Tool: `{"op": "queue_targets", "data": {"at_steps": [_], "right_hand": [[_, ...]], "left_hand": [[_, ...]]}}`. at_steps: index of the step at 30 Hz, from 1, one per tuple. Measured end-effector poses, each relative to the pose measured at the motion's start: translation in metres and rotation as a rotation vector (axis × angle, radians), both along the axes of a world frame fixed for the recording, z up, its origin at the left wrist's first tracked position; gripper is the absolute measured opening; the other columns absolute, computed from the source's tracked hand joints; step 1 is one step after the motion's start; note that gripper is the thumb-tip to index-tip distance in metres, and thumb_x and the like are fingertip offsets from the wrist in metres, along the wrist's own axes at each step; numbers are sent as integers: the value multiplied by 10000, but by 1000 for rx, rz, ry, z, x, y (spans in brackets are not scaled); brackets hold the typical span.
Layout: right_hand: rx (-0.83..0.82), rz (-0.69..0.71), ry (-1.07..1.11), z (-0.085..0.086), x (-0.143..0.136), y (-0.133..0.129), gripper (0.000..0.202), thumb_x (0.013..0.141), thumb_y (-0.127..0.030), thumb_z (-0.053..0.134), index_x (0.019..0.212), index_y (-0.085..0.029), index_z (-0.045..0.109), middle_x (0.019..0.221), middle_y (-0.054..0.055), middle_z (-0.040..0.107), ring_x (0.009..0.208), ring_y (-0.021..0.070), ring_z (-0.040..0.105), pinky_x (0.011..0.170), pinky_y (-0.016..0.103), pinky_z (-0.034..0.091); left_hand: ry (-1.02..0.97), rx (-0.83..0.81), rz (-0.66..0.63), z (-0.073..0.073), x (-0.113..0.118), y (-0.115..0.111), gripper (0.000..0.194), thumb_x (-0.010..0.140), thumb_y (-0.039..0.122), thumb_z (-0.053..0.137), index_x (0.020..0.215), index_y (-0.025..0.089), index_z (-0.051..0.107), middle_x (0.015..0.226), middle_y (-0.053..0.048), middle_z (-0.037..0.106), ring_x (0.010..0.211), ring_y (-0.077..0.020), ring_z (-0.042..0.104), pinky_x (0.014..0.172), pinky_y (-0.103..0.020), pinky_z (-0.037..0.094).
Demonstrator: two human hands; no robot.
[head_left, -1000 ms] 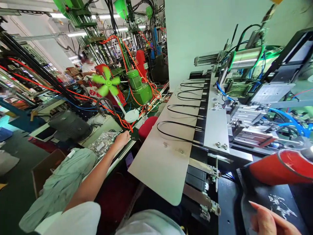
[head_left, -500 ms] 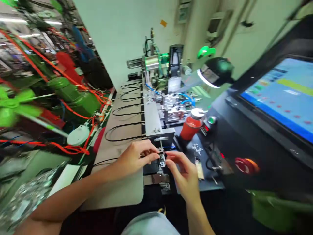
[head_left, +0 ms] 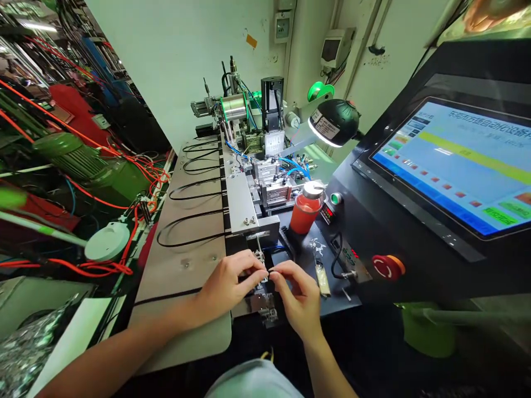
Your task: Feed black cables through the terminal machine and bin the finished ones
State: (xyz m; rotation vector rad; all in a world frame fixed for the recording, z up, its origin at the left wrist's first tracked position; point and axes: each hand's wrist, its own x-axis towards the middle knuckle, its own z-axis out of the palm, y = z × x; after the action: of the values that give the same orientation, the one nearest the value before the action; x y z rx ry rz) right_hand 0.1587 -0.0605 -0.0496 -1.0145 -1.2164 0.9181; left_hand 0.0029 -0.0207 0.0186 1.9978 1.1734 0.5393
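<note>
My left hand (head_left: 232, 282) pinches a thin black cable (head_left: 166, 296), which runs in from the left across the bench and passes behind my wrist. Facing it, my right hand (head_left: 297, 298) has thumb and forefinger pressed together at the cable's short dark end. The fingertips nearly touch and hide most of that end. Both hands are over a small metal fixture (head_left: 262, 303) at the near end of the machine's metal rail (head_left: 240, 202).
Several looped black cables (head_left: 191, 243) lie along the bench plate (head_left: 182, 271). Right of the rail are a red jar (head_left: 306, 214), a lit lamp (head_left: 335, 122), an emergency stop button (head_left: 388, 267) and a touchscreen (head_left: 452, 160). Orange hoses (head_left: 99, 268) tangle at left.
My hands have come together and sit slightly lower and left in the view. My right thumb and forefinger have closed at the cable end. The view has swung right and sharpened.
</note>
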Motion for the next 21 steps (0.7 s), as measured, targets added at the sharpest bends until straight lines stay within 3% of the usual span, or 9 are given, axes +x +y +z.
{"op": "queue_targets", "data": {"at_steps": [3,5,7,9,12,15,18,21], "right_hand": [[-34,147,-125,9,13,4,216,913,-265,564,722,-170,604,676,-2,566,617,123,500,571,239,398],[-76,313,-219,15,23,8,248,902,-270,577,675,-168,587,628,-17,533,582,111,457,540,235,360],[-88,380,-251,18,26,11,261,900,-269,580,659,-169,582,611,-23,520,572,108,440,531,237,344],[-44,275,-197,16,20,11,241,911,-261,566,689,-171,588,633,-16,532,590,114,458,542,243,356],[85,-19,-84,7,0,8,169,925,-221,539,769,-183,591,695,8,562,642,136,512,570,259,396],[193,-223,-56,-1,-21,5,121,922,-147,518,824,-196,568,725,9,555,655,138,524,569,257,402],[239,-303,-84,-4,-30,4,150,919,-100,490,811,-201,518,701,-14,497,605,117,473,538,237,370],[208,-296,-131,-4,-27,4,175,931,-114,473,779,-199,491,674,-28,452,563,105,426,509,231,331]], "left_hand": [[180,223,-141,-2,-5,1,220,927,255,498,813,165,664,761,-5,559,663,-100,520,611,-212,386],[275,246,-267,0,-9,4,229,932,247,489,810,169,667,762,-2,554,643,-97,509,592,-215,370],[276,206,-301,2,-10,6,217,926,239,499,799,169,660,752,2,552,641,-96,510,590,-214,368],[186,159,-209,4,-8,8,197,916,232,515,786,163,645,736,6,550,655,-98,515,605,-212,375],[14,73,-25,4,-1,6,195,906,253,534,765,158,628,712,8,543,664,-102,515,614,-211,386],[-104,-32,58,1,6,2,222,906,292,534,758,154,626,712,6,539,647,-102,508,598,-212,395],[-148,-80,83,-2,9,-1,241,906,316,537,753,152,626,724,3,548,645,-100,510,598,-213,402],[-120,-63,87,-3,8,-1,230,900,311,543,756,155,631,732,1,563,649,-102,522,610,-215,409]]}}
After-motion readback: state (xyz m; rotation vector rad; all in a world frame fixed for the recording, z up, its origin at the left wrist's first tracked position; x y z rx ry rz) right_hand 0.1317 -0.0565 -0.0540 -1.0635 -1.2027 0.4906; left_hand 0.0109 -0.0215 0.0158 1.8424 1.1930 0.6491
